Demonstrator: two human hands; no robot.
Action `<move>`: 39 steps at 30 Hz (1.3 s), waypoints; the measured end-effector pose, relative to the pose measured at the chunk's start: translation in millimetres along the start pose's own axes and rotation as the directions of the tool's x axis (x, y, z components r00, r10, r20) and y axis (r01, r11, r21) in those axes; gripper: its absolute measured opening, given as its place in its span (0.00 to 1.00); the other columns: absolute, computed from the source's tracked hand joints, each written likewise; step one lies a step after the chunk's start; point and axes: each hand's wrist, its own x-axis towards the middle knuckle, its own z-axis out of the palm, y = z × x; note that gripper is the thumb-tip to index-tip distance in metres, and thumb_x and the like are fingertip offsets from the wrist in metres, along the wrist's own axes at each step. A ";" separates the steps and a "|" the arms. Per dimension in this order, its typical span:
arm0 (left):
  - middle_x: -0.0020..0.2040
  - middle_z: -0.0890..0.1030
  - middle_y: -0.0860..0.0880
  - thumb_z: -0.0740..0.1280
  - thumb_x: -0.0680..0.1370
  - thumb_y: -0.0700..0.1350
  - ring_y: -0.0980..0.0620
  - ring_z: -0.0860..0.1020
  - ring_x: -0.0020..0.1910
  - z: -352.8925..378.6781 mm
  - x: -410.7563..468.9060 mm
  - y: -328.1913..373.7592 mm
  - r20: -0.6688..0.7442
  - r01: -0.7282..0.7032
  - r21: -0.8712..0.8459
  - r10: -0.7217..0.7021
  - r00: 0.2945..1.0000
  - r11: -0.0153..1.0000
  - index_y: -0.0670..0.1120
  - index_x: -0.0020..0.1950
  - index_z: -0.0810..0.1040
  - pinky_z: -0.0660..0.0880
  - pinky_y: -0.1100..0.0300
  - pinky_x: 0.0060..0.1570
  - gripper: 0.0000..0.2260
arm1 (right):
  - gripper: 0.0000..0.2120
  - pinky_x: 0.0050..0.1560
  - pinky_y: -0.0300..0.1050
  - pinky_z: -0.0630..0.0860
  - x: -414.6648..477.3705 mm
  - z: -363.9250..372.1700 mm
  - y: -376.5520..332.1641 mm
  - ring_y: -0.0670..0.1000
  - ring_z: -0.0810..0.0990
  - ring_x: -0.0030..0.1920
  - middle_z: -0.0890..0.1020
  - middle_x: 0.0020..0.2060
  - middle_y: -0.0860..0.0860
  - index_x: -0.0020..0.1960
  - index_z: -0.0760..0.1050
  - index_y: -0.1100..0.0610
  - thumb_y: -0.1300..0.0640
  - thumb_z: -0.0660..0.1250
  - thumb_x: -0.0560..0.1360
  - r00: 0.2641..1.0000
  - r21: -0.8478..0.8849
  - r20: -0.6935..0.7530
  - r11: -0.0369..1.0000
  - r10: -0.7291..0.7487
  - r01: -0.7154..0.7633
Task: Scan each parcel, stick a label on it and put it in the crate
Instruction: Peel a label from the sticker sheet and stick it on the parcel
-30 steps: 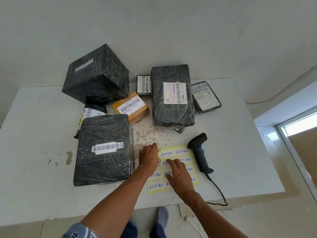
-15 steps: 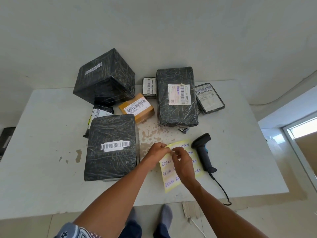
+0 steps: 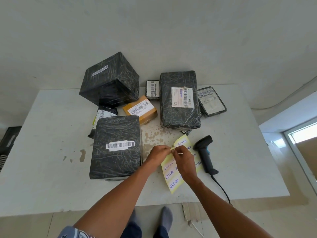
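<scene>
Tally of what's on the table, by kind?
Black parcels: 6
Brown parcel: 1
Scanner: 1
Label sheet: 1
Total: 9
A dark corner peeking from under one black parcel is unclear and not counted.

One wide-angle camera, worn on the head, is looking forward and steeply down over the desk (image 3: 51, 152), sitting close above the left hand (image 3: 159, 152) and right hand (image 3: 184, 162); the wall (image 3: 154, 31) is filling 12 o'clock, the floor (image 3: 34, 225) showing at 6 o'clock.
</scene>
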 end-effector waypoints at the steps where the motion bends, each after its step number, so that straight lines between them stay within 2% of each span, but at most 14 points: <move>1: 0.44 0.83 0.50 0.65 0.77 0.43 0.50 0.81 0.46 -0.1 0.5 0.1 -0.002 -0.005 0.009 0.005 1.000 1.000 0.51 0.46 0.83 0.73 0.60 0.38 0.07 | 0.05 0.35 0.36 0.71 0.1 0.3 0.6 0.44 0.80 0.39 0.82 0.43 0.44 0.53 0.78 0.51 0.51 0.64 0.81 1.000 0.005 -0.004 1.000 -0.003 0.003; 5: 0.48 0.84 0.48 0.64 0.77 0.42 0.46 0.82 0.51 1.0 3.2 0.2 -0.037 0.000 0.055 0.002 0.999 0.998 0.50 0.46 0.83 0.78 0.52 0.51 0.08 | 0.06 0.37 0.46 0.77 -0.1 -0.4 2.4 0.51 0.81 0.39 0.82 0.38 0.48 0.48 0.77 0.52 0.53 0.63 0.81 1.000 0.013 -0.020 1.000 0.015 -0.015; 10: 0.53 0.83 0.46 0.59 0.78 0.38 0.45 0.80 0.50 1.4 8.1 -2.0 -0.203 0.057 0.266 -0.002 0.979 0.962 0.45 0.54 0.83 0.75 0.57 0.44 0.13 | 0.06 0.34 0.48 0.79 -0.5 -8.4 1.4 0.51 0.80 0.34 0.82 0.36 0.47 0.42 0.74 0.52 0.53 0.64 0.78 0.991 0.105 -0.109 0.992 0.081 -0.069; 14: 0.48 0.82 0.44 0.57 0.78 0.33 0.44 0.78 0.42 -0.9 13.9 0.6 -0.233 0.055 0.386 0.040 0.972 0.921 0.47 0.43 0.77 0.73 0.54 0.38 0.13 | 0.05 0.38 0.53 0.82 -1.1 -23.3 5.7 0.47 0.79 0.34 0.82 0.37 0.48 0.42 0.73 0.52 0.54 0.65 0.77 0.984 0.139 -0.155 0.988 0.093 -0.072; 16: 0.54 0.82 0.41 0.58 0.79 0.34 0.41 0.80 0.47 -0.6 15.7 1.6 -0.236 0.060 0.419 0.045 0.971 0.906 0.46 0.49 0.80 0.75 0.52 0.41 0.12 | 0.05 0.40 0.53 0.82 -1.0 -29.1 6.6 0.48 0.78 0.35 0.82 0.37 0.50 0.43 0.74 0.53 0.55 0.65 0.77 0.983 0.149 -0.160 0.987 0.085 -0.061; 17: 0.59 0.80 0.40 0.59 0.80 0.37 0.40 0.79 0.53 0.2 15.3 1.8 -0.245 0.062 0.453 0.058 0.968 0.890 0.45 0.57 0.80 0.77 0.49 0.48 0.12 | 0.05 0.40 0.52 0.82 -1.4 -31.1 6.2 0.48 0.78 0.35 0.82 0.37 0.51 0.43 0.74 0.53 0.55 0.65 0.77 0.984 0.149 -0.158 0.987 0.080 -0.057; 19: 0.66 0.75 0.41 0.61 0.82 0.43 0.39 0.73 0.64 2.8 12.2 4.4 -0.299 0.052 0.624 0.177 0.938 0.780 0.46 0.71 0.72 0.73 0.46 0.61 0.17 | 0.05 0.36 0.46 0.81 -2.4 -32.3 3.3 0.46 0.77 0.34 0.82 0.37 0.49 0.42 0.74 0.51 0.55 0.65 0.77 0.985 0.137 -0.161 0.990 0.063 -0.040; 21: 0.63 0.77 0.46 0.62 0.81 0.45 0.44 0.73 0.63 7.1 3.3 12.3 -0.362 -0.038 0.702 0.403 0.840 0.711 0.49 0.68 0.72 0.73 0.48 0.60 0.15 | 0.06 0.31 0.37 0.76 -4.0 -29.7 -2.6 0.43 0.77 0.32 0.81 0.35 0.46 0.41 0.74 0.50 0.55 0.65 0.77 0.983 0.122 -0.179 0.992 0.035 -0.013; 23: 0.54 0.80 0.51 0.62 0.80 0.44 0.50 0.77 0.53 11.8 -4.8 21.6 -0.362 -0.186 0.601 0.472 0.804 0.777 0.50 0.59 0.75 0.77 0.53 0.50 0.08 | 0.06 0.29 0.34 0.73 -6.9 -25.8 -11.7 0.41 0.76 0.31 0.81 0.34 0.44 0.40 0.74 0.50 0.54 0.65 0.76 0.981 0.130 -0.192 0.991 0.007 0.018; 26: 0.45 0.80 0.57 0.64 0.79 0.46 0.58 0.79 0.44 14.4 -14.1 27.8 -0.231 -0.289 0.301 0.364 0.902 0.909 0.51 0.51 0.77 0.74 0.64 0.39 0.03 | 0.06 0.32 0.34 0.74 -11.1 -17.9 -29.2 0.41 0.78 0.34 0.81 0.35 0.43 0.41 0.75 0.49 0.53 0.66 0.77 0.987 0.135 -0.155 0.989 -0.046 0.067; 29: 0.45 0.81 0.58 0.64 0.81 0.49 0.61 0.79 0.46 5.4 -22.6 27.4 -0.223 -0.344 0.112 0.361 0.905 0.932 0.52 0.51 0.79 0.73 0.68 0.42 0.05 | 0.05 0.41 0.39 0.78 -15.1 -11.6 -48.2 0.43 0.81 0.42 0.82 0.41 0.44 0.45 0.77 0.47 0.51 0.65 0.79 0.982 0.116 -0.130 0.981 -0.139 0.154; 33: 0.47 0.83 0.53 0.67 0.78 0.54 0.55 0.82 0.49 -18.3 -36.9 35.3 -0.221 -0.387 -0.115 0.356 0.908 0.915 0.51 0.50 0.79 0.81 0.54 0.51 0.08 | 0.08 0.45 0.25 0.71 -24.1 -11.0 -66.6 0.35 0.76 0.50 0.76 0.50 0.46 0.52 0.79 0.47 0.48 0.62 0.81 0.956 0.087 -0.132 0.957 -0.262 0.275; 37: 0.48 0.84 0.49 0.70 0.78 0.48 0.49 0.84 0.48 -50.1 -50.3 42.7 -0.208 -0.425 -0.142 0.393 0.896 0.894 0.48 0.52 0.78 0.82 0.54 0.48 0.06 | 0.06 0.49 0.36 0.74 -29.8 -10.5 -85.2 0.42 0.77 0.51 0.77 0.51 0.46 0.54 0.75 0.47 0.47 0.64 0.79 0.949 0.113 -0.173 0.952 -0.262 0.284; 39: 0.49 0.84 0.47 0.68 0.79 0.43 0.50 0.84 0.47 -66.6 -57.1 43.3 -0.195 -0.429 -0.169 0.397 0.897 0.887 0.47 0.53 0.78 0.82 0.59 0.46 0.04 | 0.10 0.46 0.39 0.76 -31.0 -9.0 -99.4 0.45 0.79 0.49 0.79 0.49 0.46 0.55 0.74 0.50 0.47 0.67 0.78 0.972 0.172 -0.116 0.960 -0.205 0.223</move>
